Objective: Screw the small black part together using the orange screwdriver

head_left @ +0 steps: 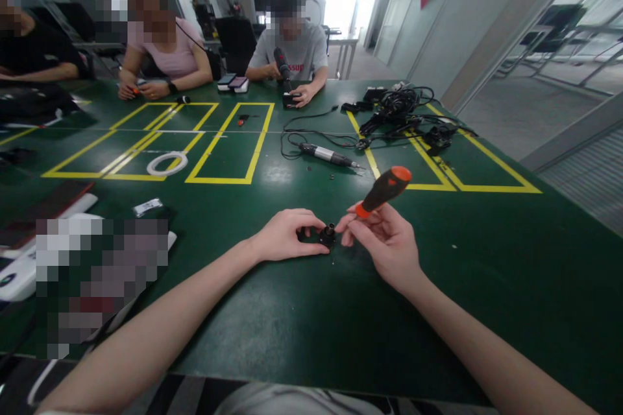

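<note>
One black part [327, 237] | clamped between fingertips of left hand [282, 233] | one screwdriver [385, 190] | clamped in fingers of right hand [393, 246], handle above them

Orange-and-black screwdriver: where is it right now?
In the head view, the screwdriver is right of centre, held in the right hand, beside the small black part that the left hand holds.

Green table [272, 318], yellow tape [261, 142] outlines on top. White ring [168, 154] lying across tape, left. Grey-black driver [325, 154] near middle. Black cables [399, 104] heaped, right, partly over tape.
</note>
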The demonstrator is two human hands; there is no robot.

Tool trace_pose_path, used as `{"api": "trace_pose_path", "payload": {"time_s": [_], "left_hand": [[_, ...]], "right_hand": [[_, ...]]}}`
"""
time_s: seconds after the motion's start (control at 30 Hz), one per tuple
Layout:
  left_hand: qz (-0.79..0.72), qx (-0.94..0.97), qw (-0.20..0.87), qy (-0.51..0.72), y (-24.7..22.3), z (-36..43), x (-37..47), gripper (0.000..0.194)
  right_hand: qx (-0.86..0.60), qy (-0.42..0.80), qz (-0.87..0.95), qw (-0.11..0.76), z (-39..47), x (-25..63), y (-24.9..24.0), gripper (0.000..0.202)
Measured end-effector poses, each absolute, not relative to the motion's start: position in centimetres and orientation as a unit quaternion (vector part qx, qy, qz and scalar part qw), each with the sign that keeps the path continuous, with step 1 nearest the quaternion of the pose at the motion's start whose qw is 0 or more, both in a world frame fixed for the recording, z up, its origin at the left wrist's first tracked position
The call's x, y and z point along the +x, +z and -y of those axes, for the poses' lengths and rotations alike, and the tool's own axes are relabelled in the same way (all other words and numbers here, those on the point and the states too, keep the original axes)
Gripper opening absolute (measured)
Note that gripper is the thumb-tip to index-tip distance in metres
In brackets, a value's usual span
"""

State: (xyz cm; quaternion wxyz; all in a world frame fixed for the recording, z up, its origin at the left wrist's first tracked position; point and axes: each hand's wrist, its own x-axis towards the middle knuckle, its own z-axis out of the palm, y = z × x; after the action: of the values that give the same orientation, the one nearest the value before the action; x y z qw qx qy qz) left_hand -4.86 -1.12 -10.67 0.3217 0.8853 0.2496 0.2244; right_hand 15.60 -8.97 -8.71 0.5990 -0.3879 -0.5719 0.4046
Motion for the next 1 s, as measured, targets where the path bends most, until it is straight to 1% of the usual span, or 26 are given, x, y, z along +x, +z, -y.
{"api": "trace_pose_path", "payload": {"time_s": [0.27,0.37,0.5,0.67,0.77,1.0], "left_hand": [[-0.253,0.889,0.314,0.218,-10.55,1.24,-4.91,0.032],[-0.252,0.891,0.309,0.219,-10.59,1.27,-4.9,0.032],[-0.25,0.892,0.305,0.221,-10.58,1.29,-4.89,0.032],[-0.257,0.892,0.304,0.215,-10.5,1.31,-4.85,0.032],[-0.254,0.891,0.307,0.216,-10.54,1.32,-4.83,0.032],[-0.259,0.89,0.307,0.214,-10.54,1.38,-4.8,0.032]], "right_hand": [[-0.417,0.372,0.587,0.586,8.98,15.88,-8.16,0.034],[-0.409,0.388,0.591,0.577,8.93,15.89,-8.17,0.034],[-0.39,0.409,0.579,0.588,8.99,15.69,-8.34,0.034],[-0.418,0.395,0.582,0.575,9.09,15.67,-8.21,0.037],[-0.41,0.385,0.601,0.568,9.02,15.78,-8.07,0.036],[-0.396,0.409,0.582,0.581,8.94,15.75,-8.4,0.036]]}}
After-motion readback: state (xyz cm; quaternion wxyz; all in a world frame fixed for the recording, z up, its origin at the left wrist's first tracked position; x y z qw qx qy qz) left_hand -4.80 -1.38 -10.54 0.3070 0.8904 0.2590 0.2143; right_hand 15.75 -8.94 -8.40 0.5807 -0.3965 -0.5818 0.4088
